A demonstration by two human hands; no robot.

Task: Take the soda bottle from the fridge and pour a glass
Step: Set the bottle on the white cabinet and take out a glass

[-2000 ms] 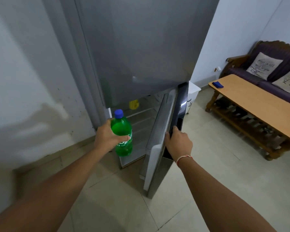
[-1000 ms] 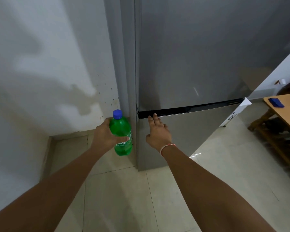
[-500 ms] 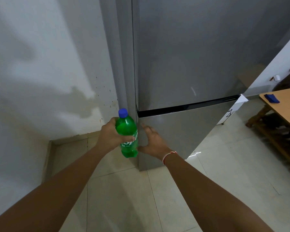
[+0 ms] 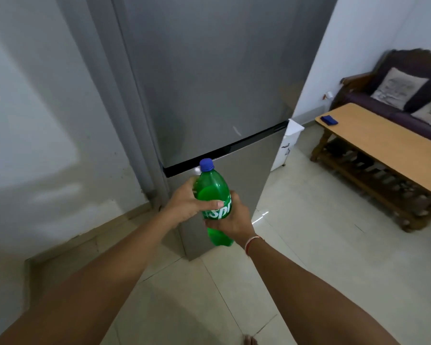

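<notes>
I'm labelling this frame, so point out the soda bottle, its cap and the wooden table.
soda bottle [image 4: 213,188], head view, green shoulder.
cap [image 4: 206,164], head view, blue side.
wooden table [image 4: 383,143], head view, bare top.

Glossy green plastic soda bottle [image 4: 215,195]

Home; fridge [image 4: 209,83], sofa [image 4: 408,100]

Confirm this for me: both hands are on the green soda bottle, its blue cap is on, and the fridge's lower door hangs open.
One detail is wrong: the fridge's lower door is shut, as the head view shows. The rest holds: the left hand and right hand both grip the green soda bottle, and its blue cap is on.
</notes>
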